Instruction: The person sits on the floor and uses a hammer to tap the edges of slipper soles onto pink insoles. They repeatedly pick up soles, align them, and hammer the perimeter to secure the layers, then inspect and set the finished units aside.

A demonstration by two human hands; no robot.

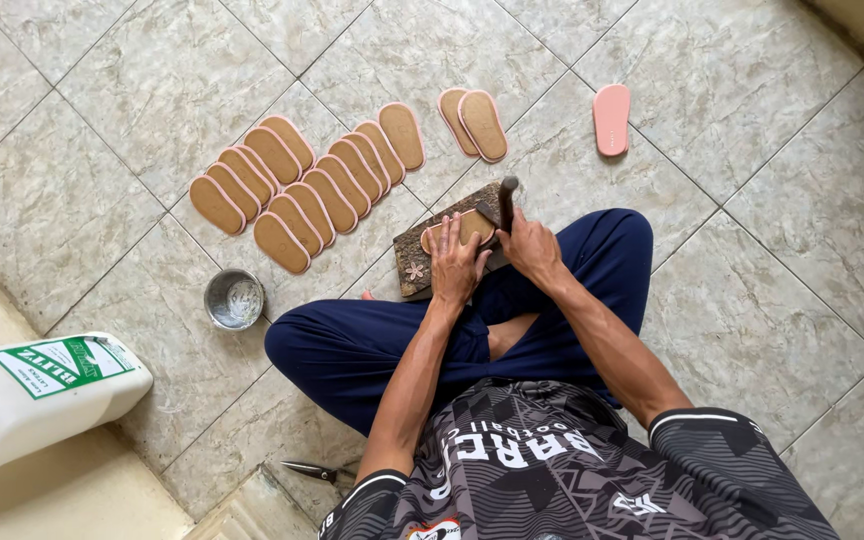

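Both hands work apart: left hand flat on a cork-brown oval sole, right hand clenching a dark hammer

white jug cut off at left edge, scissors partly hidden

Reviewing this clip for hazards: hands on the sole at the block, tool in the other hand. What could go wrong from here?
1. The left hand presses the sole flat on the wooden block, close to the dark-handled tool in the right hand; a slip could hit the fingers.
2. The block sits beside the crossed legs, so a glancing stroke may reach a knee.
3. Scissors lie on the floor by the left thigh, easy to lean on.
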